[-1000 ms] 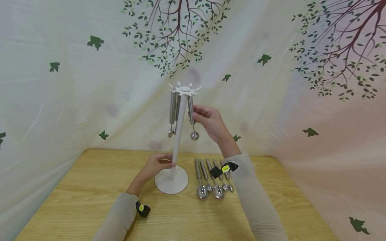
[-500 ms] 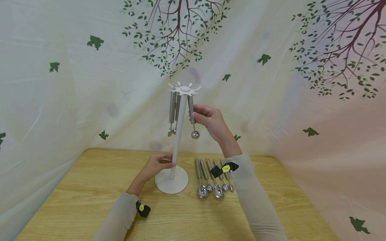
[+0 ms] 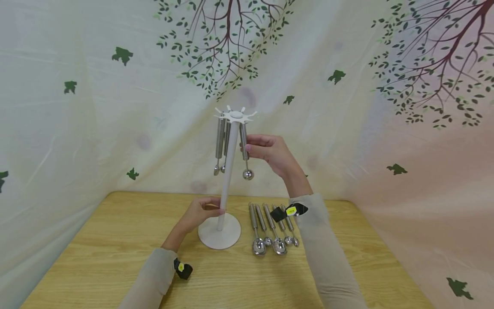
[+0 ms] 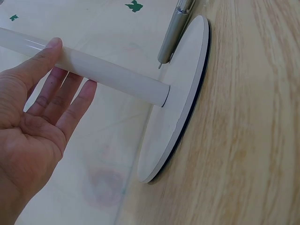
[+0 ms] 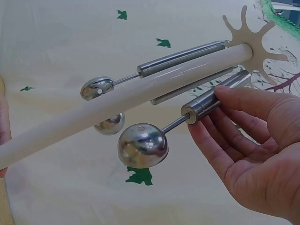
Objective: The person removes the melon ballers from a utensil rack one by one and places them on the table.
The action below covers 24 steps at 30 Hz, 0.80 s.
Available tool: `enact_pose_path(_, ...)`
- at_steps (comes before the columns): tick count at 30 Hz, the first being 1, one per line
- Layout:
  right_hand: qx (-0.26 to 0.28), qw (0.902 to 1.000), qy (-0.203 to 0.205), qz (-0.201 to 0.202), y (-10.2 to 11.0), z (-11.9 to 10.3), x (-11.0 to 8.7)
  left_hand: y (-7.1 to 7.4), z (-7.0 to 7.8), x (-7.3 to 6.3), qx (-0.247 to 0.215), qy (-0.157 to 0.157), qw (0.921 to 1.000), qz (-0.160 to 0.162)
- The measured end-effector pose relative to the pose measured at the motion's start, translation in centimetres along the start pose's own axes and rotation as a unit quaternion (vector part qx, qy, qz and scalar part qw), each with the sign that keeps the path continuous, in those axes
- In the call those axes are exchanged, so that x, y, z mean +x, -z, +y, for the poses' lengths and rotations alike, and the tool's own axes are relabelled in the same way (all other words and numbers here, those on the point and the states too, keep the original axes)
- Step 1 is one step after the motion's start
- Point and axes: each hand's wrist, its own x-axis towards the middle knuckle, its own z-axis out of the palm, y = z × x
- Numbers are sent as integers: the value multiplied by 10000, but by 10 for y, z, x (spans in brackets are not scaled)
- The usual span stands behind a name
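Note:
A white utensil stand [image 3: 230,159] with a round base rises from the wooden table. Low on its pole, my left hand [image 3: 197,213] pinches it between thumb and fingers; the left wrist view shows this grip on the pole [image 4: 112,77] close above the base [image 4: 161,136]. At the top right of the stand, my right hand [image 3: 272,155] pinches the handle of a melon baller [image 3: 244,143] that hangs just below the hooked crown [image 3: 236,115]. Its round bowl [image 5: 143,145] points down, below my fingers. Two more melon ballers [image 3: 220,139] hang left of the pole.
Several metal scoops [image 3: 266,227] lie in a row on the table [image 3: 135,240], right of the base, with my right forearm [image 3: 324,244] near them. A cloth backdrop [image 3: 154,128] printed with leaves and branches stands close behind the table.
My right hand and wrist have shifted slightly, and the melon baller it pinches has swung a little back and forth near the pole. The left hand has kept its hold on the pole.

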Motion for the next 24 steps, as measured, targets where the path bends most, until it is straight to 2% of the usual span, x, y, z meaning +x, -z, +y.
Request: enact_pose_path(24,332,9988,-71,345,-7,-5,6,0,1,-2,-66,140,9999,-29)
